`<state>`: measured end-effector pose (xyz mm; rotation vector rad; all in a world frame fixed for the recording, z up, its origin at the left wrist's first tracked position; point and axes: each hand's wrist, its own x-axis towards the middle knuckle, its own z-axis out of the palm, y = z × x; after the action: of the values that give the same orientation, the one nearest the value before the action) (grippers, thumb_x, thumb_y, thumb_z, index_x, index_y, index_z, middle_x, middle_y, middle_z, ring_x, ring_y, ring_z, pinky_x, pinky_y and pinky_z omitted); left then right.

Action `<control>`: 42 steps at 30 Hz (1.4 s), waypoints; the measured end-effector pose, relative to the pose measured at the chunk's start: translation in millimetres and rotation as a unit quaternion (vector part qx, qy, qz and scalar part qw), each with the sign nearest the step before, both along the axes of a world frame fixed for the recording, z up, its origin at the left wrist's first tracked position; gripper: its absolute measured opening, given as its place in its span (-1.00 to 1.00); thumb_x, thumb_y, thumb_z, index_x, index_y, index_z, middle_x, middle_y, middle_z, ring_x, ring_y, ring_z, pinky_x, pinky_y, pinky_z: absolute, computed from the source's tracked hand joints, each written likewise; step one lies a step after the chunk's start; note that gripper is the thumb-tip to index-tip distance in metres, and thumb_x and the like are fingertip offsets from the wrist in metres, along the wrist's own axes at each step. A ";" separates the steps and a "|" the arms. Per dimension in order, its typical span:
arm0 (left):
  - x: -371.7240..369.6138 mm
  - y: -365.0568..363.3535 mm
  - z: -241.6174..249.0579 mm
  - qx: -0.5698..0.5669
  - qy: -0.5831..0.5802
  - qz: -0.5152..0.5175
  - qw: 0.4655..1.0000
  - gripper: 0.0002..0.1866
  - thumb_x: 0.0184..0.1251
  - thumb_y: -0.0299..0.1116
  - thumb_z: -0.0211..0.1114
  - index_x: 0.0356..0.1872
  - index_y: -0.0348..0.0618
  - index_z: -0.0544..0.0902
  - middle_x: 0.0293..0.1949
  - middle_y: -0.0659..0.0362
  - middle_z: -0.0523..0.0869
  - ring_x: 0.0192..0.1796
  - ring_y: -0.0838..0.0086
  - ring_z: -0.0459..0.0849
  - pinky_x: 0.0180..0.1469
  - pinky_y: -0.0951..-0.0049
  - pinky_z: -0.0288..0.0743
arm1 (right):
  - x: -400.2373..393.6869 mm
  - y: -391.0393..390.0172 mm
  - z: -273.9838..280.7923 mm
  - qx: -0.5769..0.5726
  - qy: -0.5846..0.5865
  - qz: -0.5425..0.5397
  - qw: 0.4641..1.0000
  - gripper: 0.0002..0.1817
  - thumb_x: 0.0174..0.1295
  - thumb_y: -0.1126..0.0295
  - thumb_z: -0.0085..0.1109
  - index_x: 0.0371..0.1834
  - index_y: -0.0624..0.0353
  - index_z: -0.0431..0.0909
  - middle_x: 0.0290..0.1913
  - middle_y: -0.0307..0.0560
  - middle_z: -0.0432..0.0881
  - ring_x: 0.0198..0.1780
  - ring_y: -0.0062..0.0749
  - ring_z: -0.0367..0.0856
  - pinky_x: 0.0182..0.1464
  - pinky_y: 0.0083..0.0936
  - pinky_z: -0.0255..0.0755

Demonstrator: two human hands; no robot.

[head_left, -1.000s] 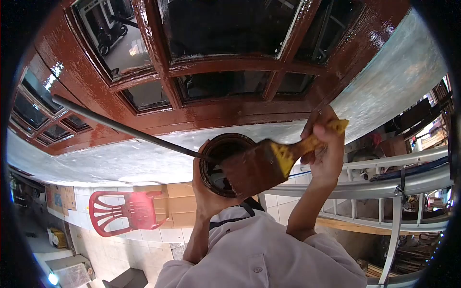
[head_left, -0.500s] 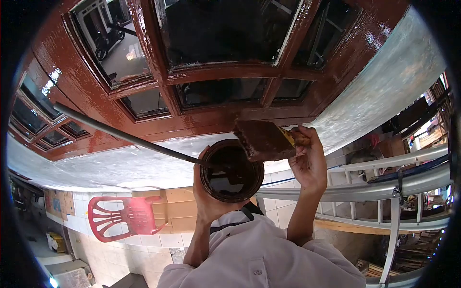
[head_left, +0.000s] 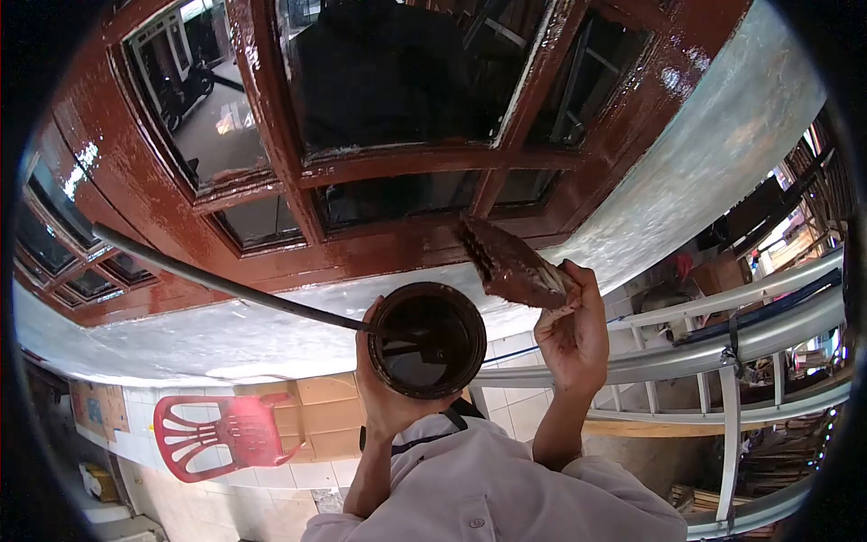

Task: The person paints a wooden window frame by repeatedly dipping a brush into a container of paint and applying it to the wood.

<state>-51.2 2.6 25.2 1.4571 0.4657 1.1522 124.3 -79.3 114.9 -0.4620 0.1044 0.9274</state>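
My left hand (head_left: 382,397) is wrapped round a round paint can (head_left: 476,366) with dark brown paint inside. A long thin stick (head_left: 226,285) leans out of the can toward the upper left. Gripped by its handle in my right hand (head_left: 578,339) is a wide paintbrush (head_left: 515,266), its bristles coated in brown paint and pointing up and left. The brush is up and to the right of the can, overlapping the lower part of a glossy reddish-brown window frame (head_left: 402,244) in this view.
Below the window runs a pale grey wall (head_left: 262,339). A red plastic chair (head_left: 244,432) stands on the tiled floor at lower left, beside flattened cardboard (head_left: 327,397). On the right, a metal ladder (head_left: 668,361) crosses the view, with piled wood (head_left: 777,470) beyond it.
The brush has turned in my right hand, its bristles now tilting further upward, farther from the can. The view has shifted slightly, so the can and chair appear lower.
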 end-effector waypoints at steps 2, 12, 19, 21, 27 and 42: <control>0.9 0.3 1.2 0.002 0.005 0.004 1.000 0.18 -0.52 -0.36 0.58 0.29 -0.30 0.06 0.08 -0.02 0.46 0.12 0.27 0.48 0.17 0.31 0.39 | 0.5 -5.2 -6.6 -0.027 -0.040 -0.013 0.999 -0.92 0.20 0.45 0.07 -0.37 0.22 0.44 -0.47 -0.14 0.54 -0.58 -0.65 0.50 -0.56 -0.86 0.53; 4.0 0.3 5.4 0.027 0.019 0.053 0.998 0.18 -0.49 -0.38 0.60 0.29 -0.29 0.02 0.10 -0.04 0.43 0.12 0.27 0.48 0.18 0.33 0.38 | -25.0 -13.6 5.8 -0.175 -0.377 -0.200 0.887 -0.86 0.02 0.43 0.06 -0.49 0.19 0.30 -0.53 -0.13 0.45 -0.73 -0.57 0.44 -0.82 -0.72 0.39; 6.7 -1.4 -1.0 0.058 0.027 0.067 0.996 0.17 -0.48 -0.38 0.60 0.29 -0.29 0.03 0.10 -0.04 0.42 0.13 0.27 0.47 0.17 0.32 0.38 | -36.3 -24.0 19.5 -0.178 -0.499 -0.248 0.811 -0.84 -0.09 0.55 0.09 -0.51 0.28 0.28 -0.60 -0.08 0.41 -0.78 -0.58 0.38 -0.87 -0.73 0.31; 8.7 -2.8 -1.7 0.041 0.019 0.059 0.997 0.16 -0.47 -0.38 0.60 0.29 -0.30 0.03 0.10 -0.04 0.42 0.13 0.27 0.47 0.17 0.32 0.38 | -38.7 -26.2 19.9 -0.177 -0.543 -0.255 0.780 -0.82 -0.09 0.53 0.12 -0.50 0.28 0.29 -0.60 -0.07 0.42 -0.78 -0.60 0.38 -0.88 -0.73 0.30; 7.0 -2.5 -0.8 0.035 0.041 0.071 0.996 0.15 -0.46 -0.36 0.60 0.28 -0.29 0.05 0.10 -0.03 0.42 0.13 0.29 0.46 0.18 0.33 0.37 | -40.6 -26.5 20.7 -0.151 -0.608 -0.332 0.706 -0.81 -0.09 0.47 0.07 -0.54 0.25 0.23 -0.57 -0.09 0.35 -0.78 -0.68 0.24 -0.89 -0.82 0.14; 8.9 -0.3 -4.5 0.026 0.018 0.050 0.998 0.17 -0.49 -0.37 0.59 0.29 -0.29 0.04 0.10 -0.03 0.42 0.14 0.27 0.46 0.19 0.32 0.36 | -5.6 -2.7 0.8 -0.151 -0.168 -0.124 0.966 -0.89 0.10 0.41 0.13 -0.34 0.15 0.45 -0.46 -0.17 0.53 -0.62 -0.61 0.45 -0.60 -0.84 0.39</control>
<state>-42.3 2.3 20.7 1.5146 0.5432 1.2272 118.6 -82.1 115.7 -0.8637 -0.0079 0.5773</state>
